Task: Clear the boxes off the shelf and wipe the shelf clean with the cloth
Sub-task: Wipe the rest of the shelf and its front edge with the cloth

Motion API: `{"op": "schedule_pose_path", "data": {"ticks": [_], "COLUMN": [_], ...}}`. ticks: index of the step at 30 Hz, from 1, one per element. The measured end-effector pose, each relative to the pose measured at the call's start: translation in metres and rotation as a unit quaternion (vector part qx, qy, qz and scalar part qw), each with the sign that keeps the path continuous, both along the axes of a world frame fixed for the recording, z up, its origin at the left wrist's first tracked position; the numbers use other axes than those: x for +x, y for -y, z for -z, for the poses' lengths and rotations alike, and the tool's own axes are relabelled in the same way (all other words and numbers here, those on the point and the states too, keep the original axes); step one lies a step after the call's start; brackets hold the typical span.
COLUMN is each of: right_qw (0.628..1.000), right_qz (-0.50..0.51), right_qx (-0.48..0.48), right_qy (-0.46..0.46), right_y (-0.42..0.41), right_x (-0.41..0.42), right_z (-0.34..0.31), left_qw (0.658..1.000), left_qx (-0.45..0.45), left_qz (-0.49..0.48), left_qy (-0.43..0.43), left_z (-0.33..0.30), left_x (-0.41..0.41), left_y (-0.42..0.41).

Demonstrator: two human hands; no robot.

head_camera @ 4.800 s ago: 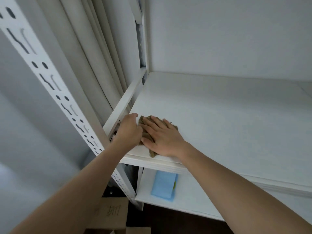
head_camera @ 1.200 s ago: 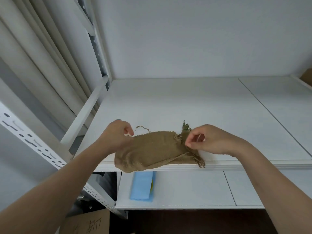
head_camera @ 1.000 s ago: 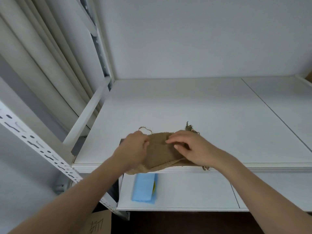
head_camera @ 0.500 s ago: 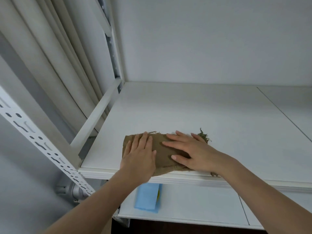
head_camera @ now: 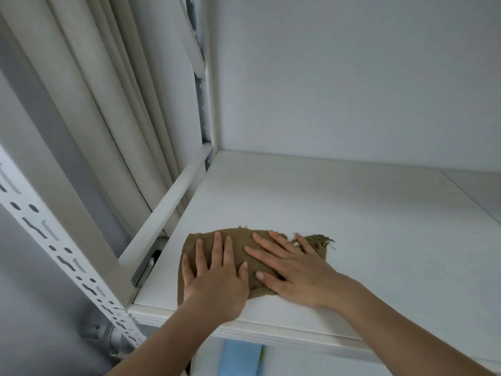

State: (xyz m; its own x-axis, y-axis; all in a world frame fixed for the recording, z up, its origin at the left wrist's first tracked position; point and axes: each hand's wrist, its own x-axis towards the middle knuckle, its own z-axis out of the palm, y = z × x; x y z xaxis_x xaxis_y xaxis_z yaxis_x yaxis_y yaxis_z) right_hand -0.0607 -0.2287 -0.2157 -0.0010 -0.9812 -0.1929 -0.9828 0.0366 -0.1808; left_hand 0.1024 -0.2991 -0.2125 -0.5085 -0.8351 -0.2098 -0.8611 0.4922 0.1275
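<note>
A rough brown cloth (head_camera: 244,256), woven like sacking, lies flat on the white shelf board (head_camera: 352,226). The cloth sits near the front left corner of the board, and its near edge lies close to the front lip. Its edges are ragged, and a tuft of loose threads (head_camera: 321,238) sticks out at its far right corner.

Both hands lie on top of the cloth, side by side. The left hand (head_camera: 217,280) is flat, palm down, with its fingers straight and spread a little. It presses on the left part of the cloth and grips nothing. The right hand (head_camera: 295,270) is flat too, with straight fingers fanned out toward the left and back. It presses on the right part of the cloth and grips nothing. The thumbs of the two hands are close together over the middle of the cloth.

The shelf board is smooth and pale, with a thin seam running across it far to the right. A plain white wall (head_camera: 352,77) stands behind it. On the left is a white metal post (head_camera: 62,251) with rows of dark slots and round holes. A white rail (head_camera: 168,204) runs from the front post to the back corner along the left side of the board. Cream curtain folds (head_camera: 103,104) hang beyond the rail. Under the board, a soft blue thing (head_camera: 238,359) with a bit of yellow at its edge lies on a lower shelf.
</note>
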Motion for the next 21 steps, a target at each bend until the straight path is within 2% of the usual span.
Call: {"op": "schedule_pose_path", "data": {"ticks": [5, 10, 21], "right_qw": [1.000, 1.000, 0.999], "right_qz": [-0.001, 0.009, 0.030], "right_qx": [-0.006, -0.007, -0.016], "right_qy": [0.004, 0.012, 0.012], "right_y": [0.031, 0.061, 0.117], "right_x": [0.002, -0.008, -0.057], "right_z": [0.002, 0.001, -0.002], "left_qw": [1.000, 0.999, 0.998], "left_qx": [0.004, -0.032, -0.047], "left_qz": [-0.008, 0.014, 0.030], "left_qy": [0.002, 0.003, -0.006], "left_z": [0.002, 0.007, 0.010], "left_x": [0.001, -0.005, -0.062], "left_y": [0.031, 0.065, 0.134]}}
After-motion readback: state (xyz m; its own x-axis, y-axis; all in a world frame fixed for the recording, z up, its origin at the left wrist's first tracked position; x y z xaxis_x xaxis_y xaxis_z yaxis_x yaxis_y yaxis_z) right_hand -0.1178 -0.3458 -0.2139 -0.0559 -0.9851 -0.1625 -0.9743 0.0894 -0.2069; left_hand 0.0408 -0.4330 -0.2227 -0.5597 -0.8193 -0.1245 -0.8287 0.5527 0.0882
